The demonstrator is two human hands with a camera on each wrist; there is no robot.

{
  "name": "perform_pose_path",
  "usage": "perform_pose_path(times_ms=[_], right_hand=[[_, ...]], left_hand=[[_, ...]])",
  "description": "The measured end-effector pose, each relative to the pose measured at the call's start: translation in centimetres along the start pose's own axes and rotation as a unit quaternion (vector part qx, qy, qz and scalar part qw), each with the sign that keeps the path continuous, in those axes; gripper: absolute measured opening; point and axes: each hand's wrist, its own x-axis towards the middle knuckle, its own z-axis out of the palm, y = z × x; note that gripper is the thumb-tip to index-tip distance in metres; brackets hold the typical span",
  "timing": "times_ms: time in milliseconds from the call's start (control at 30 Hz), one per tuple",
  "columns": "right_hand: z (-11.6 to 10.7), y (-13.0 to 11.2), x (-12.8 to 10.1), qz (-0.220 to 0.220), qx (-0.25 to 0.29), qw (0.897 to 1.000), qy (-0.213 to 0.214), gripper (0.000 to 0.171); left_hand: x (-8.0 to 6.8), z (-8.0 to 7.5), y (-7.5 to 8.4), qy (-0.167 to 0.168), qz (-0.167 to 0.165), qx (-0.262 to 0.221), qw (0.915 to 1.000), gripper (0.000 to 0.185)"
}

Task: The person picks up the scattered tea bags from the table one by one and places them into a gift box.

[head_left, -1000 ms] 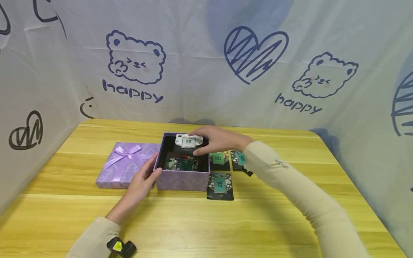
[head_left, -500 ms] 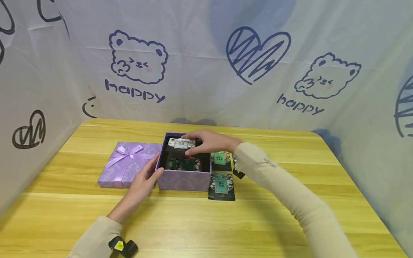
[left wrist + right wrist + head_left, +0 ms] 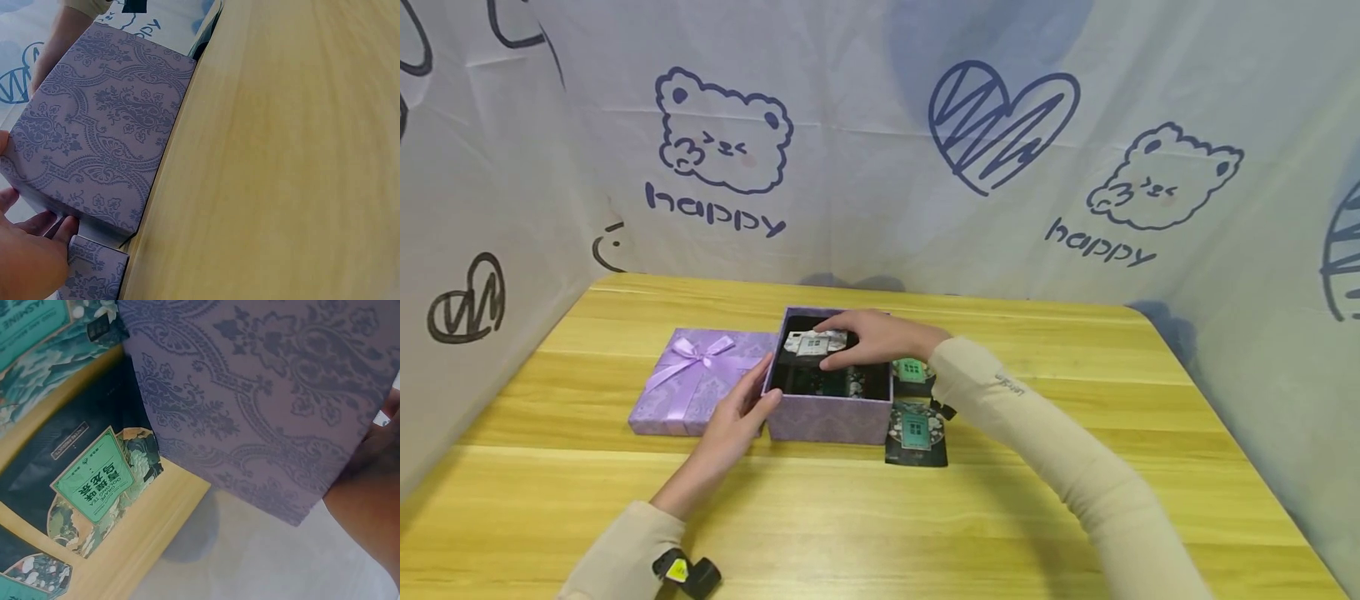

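In left hand (image 3: 739,410), left of centre: purple box (image 3: 827,419), gripped at corner. In right hand (image 3: 880,337), at centre: patterned sachet (image 3: 809,344), pinched; likely light, pliant, slick, best taken by edges.

Soft, fairly even light fills the head view; its source is out of frame. The bench (image 3: 880,517) looks bright yellow, with a diffuse shadow nearer the camera than the right fingers (image 3: 844,320), beneath the right sleeve (image 3: 1060,454). Around those fingers, the interior of the purple gift box (image 3: 831,419) sinks into near-black. Blue-grey shadows stain the cloth backdrop (image 3: 857,208) beyond them, and wide-angle stretch splays the bench's sides. The left wrist view is dimmer and cooler, the box face above the left fingers (image 3: 65,229) shaded. The right wrist view looks hazy, though print on the oolong tea sachet (image 3: 94,475) is readable.
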Motion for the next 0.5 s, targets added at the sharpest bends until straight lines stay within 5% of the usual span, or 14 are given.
perform_pose_path(times_ms=[500], right_hand=[[0.36, -0.12, 0.67, -0.02, -0.042, 0.999, -0.002, 0.063]], left_hand=[[0.02, -0.1, 0.21, -0.006, -0.014, -0.016, 0.9998, 0.057]])
